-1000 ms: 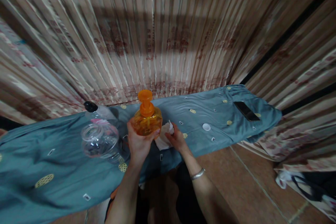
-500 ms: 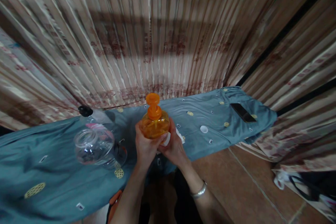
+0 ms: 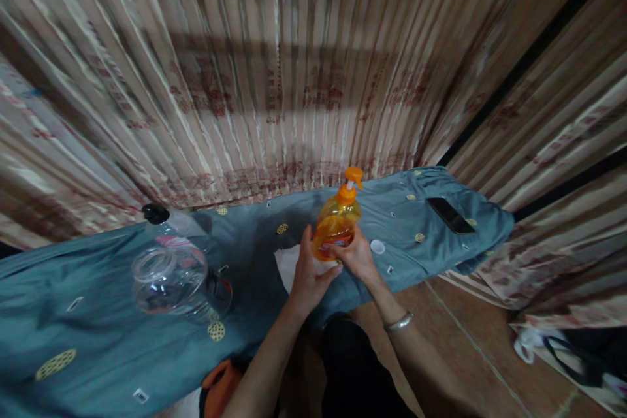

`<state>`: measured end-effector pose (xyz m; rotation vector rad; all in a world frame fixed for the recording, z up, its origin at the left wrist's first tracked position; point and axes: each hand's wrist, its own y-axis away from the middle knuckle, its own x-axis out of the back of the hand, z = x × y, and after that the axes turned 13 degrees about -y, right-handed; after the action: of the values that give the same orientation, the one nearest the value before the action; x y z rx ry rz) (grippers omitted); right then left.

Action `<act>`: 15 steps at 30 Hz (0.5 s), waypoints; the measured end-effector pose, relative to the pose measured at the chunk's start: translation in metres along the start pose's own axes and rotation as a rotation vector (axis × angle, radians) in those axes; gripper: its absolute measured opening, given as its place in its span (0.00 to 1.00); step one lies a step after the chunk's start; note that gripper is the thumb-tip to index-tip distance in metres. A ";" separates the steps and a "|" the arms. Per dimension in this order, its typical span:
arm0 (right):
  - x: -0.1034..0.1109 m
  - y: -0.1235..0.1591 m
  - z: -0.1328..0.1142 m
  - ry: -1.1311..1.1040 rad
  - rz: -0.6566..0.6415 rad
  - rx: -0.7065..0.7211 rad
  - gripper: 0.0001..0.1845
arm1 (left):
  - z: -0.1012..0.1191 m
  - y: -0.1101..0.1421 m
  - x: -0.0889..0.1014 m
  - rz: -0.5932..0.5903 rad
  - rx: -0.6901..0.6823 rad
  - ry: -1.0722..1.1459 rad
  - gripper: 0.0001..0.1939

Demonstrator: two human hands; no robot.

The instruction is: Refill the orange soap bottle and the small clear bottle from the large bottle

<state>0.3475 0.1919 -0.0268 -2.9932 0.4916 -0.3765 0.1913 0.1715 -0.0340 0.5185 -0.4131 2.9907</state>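
An orange pump bottle (image 3: 337, 219) of see-through plastic, with amber liquid inside, is tilted to the right above the cloth. My right hand (image 3: 360, 256) grips its lower right side, thumb across the front label. My left hand (image 3: 308, 277) is curled at the bottle's lower left and base, with a white tissue (image 3: 288, 264) in it. The tissue sticks out to the left behind that hand and shows again under the bottle's base. Some left fingertips are hidden behind the bottle.
A clear, wide-mouthed plastic jar (image 3: 169, 277) and a clear bottle with a black top (image 3: 155, 213) stand at left on the blue cloth (image 3: 108, 313). At right lie a small white disc (image 3: 377, 247) and a dark phone (image 3: 450, 215). A striped curtain (image 3: 294, 78) hangs behind.
The bottle has moved right and gone from upright to tilted right, its pump nozzle now turned rightward. Both hands moved with it, and the tissue now shows at the left instead of the right.
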 end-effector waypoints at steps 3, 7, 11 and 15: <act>0.017 -0.028 0.012 0.042 0.066 0.009 0.41 | -0.013 0.005 -0.007 -0.055 -0.002 -0.050 0.48; 0.038 -0.063 0.025 0.032 0.047 0.044 0.42 | -0.025 0.011 -0.004 -0.080 0.000 -0.104 0.42; 0.058 -0.092 0.034 -0.096 -0.073 0.097 0.41 | -0.033 0.019 0.010 -0.073 -0.002 -0.144 0.41; 0.073 -0.118 0.036 -0.220 -0.162 0.060 0.42 | -0.041 0.028 0.025 -0.060 0.019 -0.177 0.39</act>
<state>0.4589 0.2809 -0.0303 -2.9749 0.2155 -0.0686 0.1519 0.1567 -0.0696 0.7869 -0.3740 2.9044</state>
